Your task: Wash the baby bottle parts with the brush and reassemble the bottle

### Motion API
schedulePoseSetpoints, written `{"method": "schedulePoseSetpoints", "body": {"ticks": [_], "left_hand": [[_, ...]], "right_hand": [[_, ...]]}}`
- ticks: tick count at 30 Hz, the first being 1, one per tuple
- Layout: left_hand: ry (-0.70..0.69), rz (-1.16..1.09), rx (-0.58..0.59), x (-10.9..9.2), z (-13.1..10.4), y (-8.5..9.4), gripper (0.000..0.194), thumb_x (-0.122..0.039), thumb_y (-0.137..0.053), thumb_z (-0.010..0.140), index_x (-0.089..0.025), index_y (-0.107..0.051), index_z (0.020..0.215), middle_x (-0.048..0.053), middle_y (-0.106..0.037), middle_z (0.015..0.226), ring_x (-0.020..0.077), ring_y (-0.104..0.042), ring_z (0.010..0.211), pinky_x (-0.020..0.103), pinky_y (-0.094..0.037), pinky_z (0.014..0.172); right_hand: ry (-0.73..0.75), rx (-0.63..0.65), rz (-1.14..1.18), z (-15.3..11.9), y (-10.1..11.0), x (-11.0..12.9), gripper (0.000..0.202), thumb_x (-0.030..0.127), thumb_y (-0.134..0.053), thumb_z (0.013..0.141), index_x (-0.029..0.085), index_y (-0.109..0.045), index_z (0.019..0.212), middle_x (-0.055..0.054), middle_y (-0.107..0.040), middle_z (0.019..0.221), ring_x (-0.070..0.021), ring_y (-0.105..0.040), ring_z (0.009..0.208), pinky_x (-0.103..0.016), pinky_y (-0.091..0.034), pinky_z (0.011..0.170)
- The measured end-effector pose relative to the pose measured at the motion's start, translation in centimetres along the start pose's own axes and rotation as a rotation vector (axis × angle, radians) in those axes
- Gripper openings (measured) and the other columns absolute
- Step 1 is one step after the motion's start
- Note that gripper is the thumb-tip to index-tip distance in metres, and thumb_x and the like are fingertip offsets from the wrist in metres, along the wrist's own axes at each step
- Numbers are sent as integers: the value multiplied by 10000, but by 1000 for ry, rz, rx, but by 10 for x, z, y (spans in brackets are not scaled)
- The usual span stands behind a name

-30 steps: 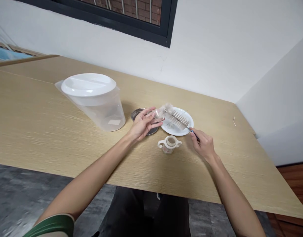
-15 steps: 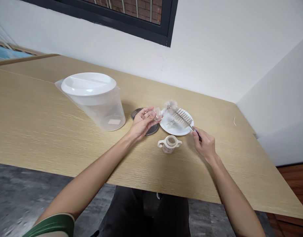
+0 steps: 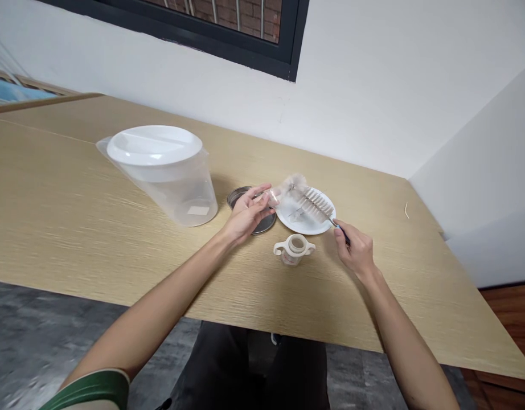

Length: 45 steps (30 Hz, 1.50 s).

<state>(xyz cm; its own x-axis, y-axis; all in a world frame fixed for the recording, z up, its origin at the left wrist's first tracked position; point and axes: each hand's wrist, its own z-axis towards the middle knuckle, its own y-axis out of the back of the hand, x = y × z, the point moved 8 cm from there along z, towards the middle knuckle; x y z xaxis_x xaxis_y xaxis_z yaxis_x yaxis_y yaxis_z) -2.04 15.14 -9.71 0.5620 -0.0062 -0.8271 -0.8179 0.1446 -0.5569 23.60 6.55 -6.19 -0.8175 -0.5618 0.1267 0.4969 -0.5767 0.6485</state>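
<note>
My left hand (image 3: 246,215) holds a small clear cup-shaped piece (image 3: 274,197) between thumb and fingers, above a round metal tray (image 3: 266,225). The fluffy tip of a bristle brush (image 3: 317,203) is right beside the clear piece; whether they touch I cannot tell. My right hand (image 3: 355,248) is closed around the brush's dark handle. Under the brush lies a white plate (image 3: 307,227) with something thin and clear on it. A small bottle with two pale handles (image 3: 297,245) stands upright and uncapped in front of the plate.
To the left stands a large translucent pitcher (image 3: 177,193) with a white lid. A thin pale strip (image 3: 406,210) lies at the right on the wooden table (image 3: 245,290). Behind the table rises a white wall (image 3: 352,102) with a dark-framed window.
The clear piece in my left hand has turned, and its rim now faces the brush tip more closely. My right hand has barely moved.
</note>
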Motion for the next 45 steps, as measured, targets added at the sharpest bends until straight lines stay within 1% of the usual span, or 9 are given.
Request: {"method": "schedulePoseSetpoints", "body": {"ticks": [5, 8, 12, 17, 22, 29, 33, 37, 45], "left_hand": [[5, -26, -11, -1, -2, -1, 464, -212, -817, 790, -146, -617, 1205, 48, -736, 890, 170, -740, 903, 274, -581, 884], [23, -47, -25, -1, -4, -3, 366, -179, -758, 838, -141, -620, 1175, 82, -741, 1020, 195, -744, 952, 341, -561, 987], [51, -45, -16, -1, -5, -7, 240, -169, -663, 902, -121, -650, 1137, 124, -715, 1152, 204, -737, 989, 364, -563, 1004], [38, -39, -7, -2, -5, -8, 212, -222, -677, 903, -113, -687, 1084, 125, -725, 1146, 196, -734, 983, 363, -561, 1014], [-12, -27, -36, -1, -3, -1, 325, -232, -808, 802, -130, -671, 1078, 86, -752, 1034, 180, -741, 934, 353, -571, 998], [-34, -52, -24, 3, 2, 6, 537, -249, -928, 636, -136, -654, 1084, 55, -748, 966, 121, -731, 830, 204, -580, 846], [-67, -14, 23, 1, 2, 4, 544, -234, -927, 636, -128, -647, 1091, 85, -744, 1046, 123, -717, 853, 209, -568, 817], [-70, 51, 37, 0, 2, 3, 567, -267, -911, 664, -141, -634, 1142, 128, -738, 1133, 140, -717, 865, 224, -557, 791], [-57, 68, 38, -2, 0, 0, 631, -264, -915, 654, -167, -629, 1208, 157, -681, 1281, 197, -697, 1065, 269, -531, 935]], "right_hand": [[28, 27, 16, 0, -3, 5, 290, 247, -489, 1004, 103, -690, 1157, -69, -751, 830, -116, -633, 593, -238, -455, 577], [19, 35, 20, 0, -4, 4, 301, 260, -482, 1008, 106, -691, 1160, -63, -740, 795, -113, -614, 575, -241, -452, 574], [28, 25, 20, 1, -3, 5, 297, 259, -488, 1005, 107, -693, 1157, -65, -741, 792, -114, -627, 582, -236, -449, 568], [43, 16, 19, 1, -4, 10, 283, 252, -493, 1005, 114, -694, 1148, -81, -761, 857, -110, -645, 594, -229, -455, 577], [24, 26, -21, 0, -6, 7, 290, 282, -494, 1006, 125, -698, 1141, -82, -764, 853, -114, -655, 601, -229, -462, 580], [13, -52, 4, 1, 4, 6, 273, 248, -492, 1002, 115, -691, 1132, -96, -768, 914, -113, -637, 583, -235, -469, 580], [57, 18, 9, 0, -3, 11, 280, 253, -492, 1004, 110, -689, 1143, -75, -763, 852, -110, -639, 583, -231, -462, 581], [-13, 16, -39, -1, -4, 2, 310, 293, -471, 1015, 125, -694, 1148, -97, -770, 940, -133, -692, 670, -234, -482, 603], [-29, 60, -19, -1, -7, 0, 348, 326, -434, 1028, 136, -702, 1144, -97, -775, 947, -132, -684, 646, -238, -502, 613]]}}
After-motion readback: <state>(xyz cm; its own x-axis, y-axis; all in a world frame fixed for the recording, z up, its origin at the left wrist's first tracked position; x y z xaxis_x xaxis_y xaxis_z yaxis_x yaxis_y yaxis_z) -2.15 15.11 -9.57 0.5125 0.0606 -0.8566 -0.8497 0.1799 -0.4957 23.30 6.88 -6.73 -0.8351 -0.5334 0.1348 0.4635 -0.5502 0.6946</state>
